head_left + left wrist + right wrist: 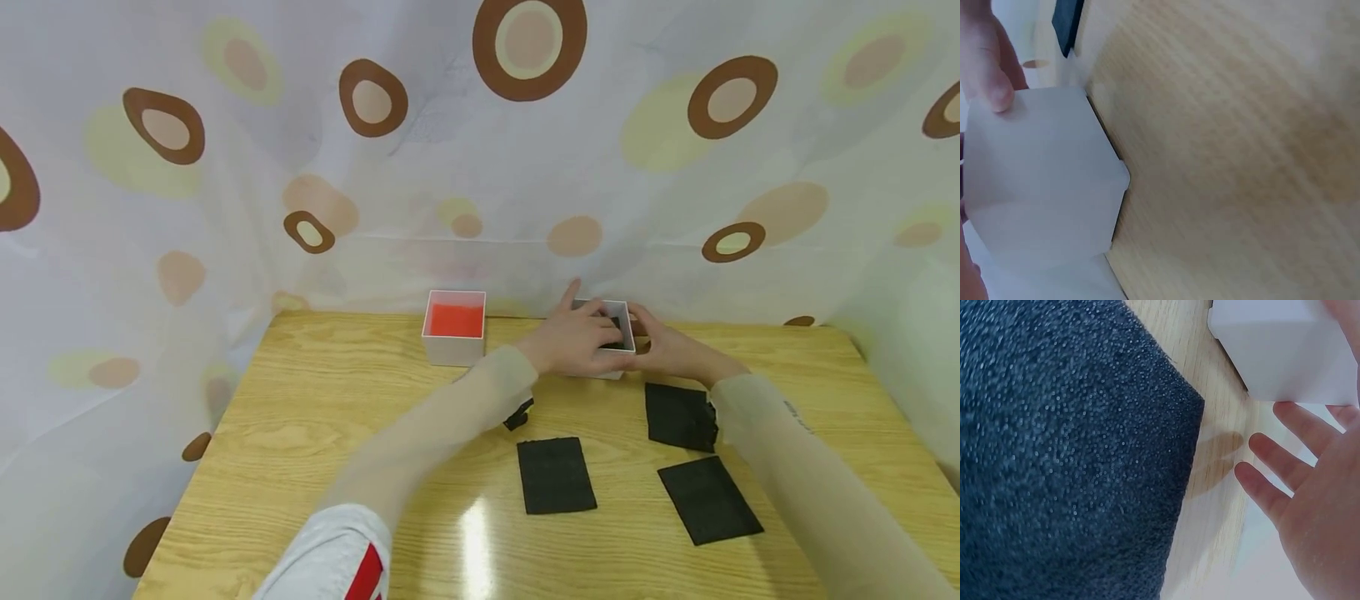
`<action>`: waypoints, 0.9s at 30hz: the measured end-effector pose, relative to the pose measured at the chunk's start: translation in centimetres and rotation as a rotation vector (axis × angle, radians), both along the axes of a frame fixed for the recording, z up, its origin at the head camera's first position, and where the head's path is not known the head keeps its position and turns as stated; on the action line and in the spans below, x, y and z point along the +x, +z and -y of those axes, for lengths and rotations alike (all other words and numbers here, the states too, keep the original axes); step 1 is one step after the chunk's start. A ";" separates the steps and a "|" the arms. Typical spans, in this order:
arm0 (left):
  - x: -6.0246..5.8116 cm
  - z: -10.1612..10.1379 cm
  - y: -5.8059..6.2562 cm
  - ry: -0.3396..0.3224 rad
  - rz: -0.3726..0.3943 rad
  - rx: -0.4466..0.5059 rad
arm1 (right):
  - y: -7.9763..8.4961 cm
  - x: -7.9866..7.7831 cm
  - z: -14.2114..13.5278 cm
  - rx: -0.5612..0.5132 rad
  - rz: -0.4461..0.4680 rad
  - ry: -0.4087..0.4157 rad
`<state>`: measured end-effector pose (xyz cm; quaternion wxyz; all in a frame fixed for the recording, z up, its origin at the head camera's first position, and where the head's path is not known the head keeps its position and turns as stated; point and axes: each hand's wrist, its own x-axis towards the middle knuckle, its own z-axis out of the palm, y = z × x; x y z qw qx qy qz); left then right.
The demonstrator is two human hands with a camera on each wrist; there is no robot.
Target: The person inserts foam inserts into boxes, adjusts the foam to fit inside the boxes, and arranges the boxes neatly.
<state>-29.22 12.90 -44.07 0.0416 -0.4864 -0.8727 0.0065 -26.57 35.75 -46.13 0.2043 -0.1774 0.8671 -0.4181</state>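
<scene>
Toward the back of the table, a small white open-topped box point(628, 321) stands between both hands. Dark foam point(617, 333) shows inside it. My left hand point(573, 337) reaches over the left side, its fingers dipping in and touching the foam; one finger points up toward the wall. Around the right corner, my right hand point(671, 350) holds the box. Its thumb point(999, 94) presses the front face in the left wrist view. Behind the box in the right wrist view, straight fingers point(1279, 459) spread, at least one touching it. The left fingertips are partly hidden.
A second white box point(453, 350) with a red piece point(456, 321) inside stands to the left. Black foam squares lie nearer me: one in the middle point(557, 475), another at front right point(710, 500), a third point(678, 415) by the right wrist. A black scrap point(519, 414) is partly under the left forearm.
</scene>
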 end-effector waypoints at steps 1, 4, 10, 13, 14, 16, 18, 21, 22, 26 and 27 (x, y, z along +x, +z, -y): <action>0.1 0.2 0.0 -0.015 -0.004 0.020 | 0.0 0.0 0.0 0.007 0.005 -0.005; 0.1 1.1 0.1 -0.034 -0.026 0.078 | 0.1 -0.1 0.1 0.016 0.007 -0.016; -0.3 2.8 0.1 0.006 -0.010 0.109 | 0.0 -0.2 0.2 0.027 0.012 -0.044; -0.6 3.0 0.1 -0.006 0.004 0.099 | -0.1 -0.2 0.2 0.021 0.017 -0.048; -0.6 3.1 0.1 -0.009 0.003 0.093 | -0.1 -0.2 0.2 0.021 0.018 -0.051; -0.6 3.1 0.1 -0.005 -0.002 0.078 | -0.2 -0.2 0.2 0.016 0.017 -0.051; -0.5 3.0 0.2 0.003 -0.007 0.059 | -0.2 -0.2 0.2 0.021 0.012 -0.052; -0.1 2.7 0.3 0.002 -0.013 0.036 | -0.2 -0.1 0.2 0.019 0.015 -0.049; 0.0 2.5 0.4 -0.001 -0.012 0.033 | -0.1 -0.1 0.2 0.019 0.014 -0.047; 0.5 1.6 0.6 -0.018 0.011 0.042 | 0.0 0.1 0.2 0.026 0.016 -0.038; 0.6 1.3 0.6 -0.016 0.026 0.046 | 0.0 0.1 0.2 0.028 0.013 -0.033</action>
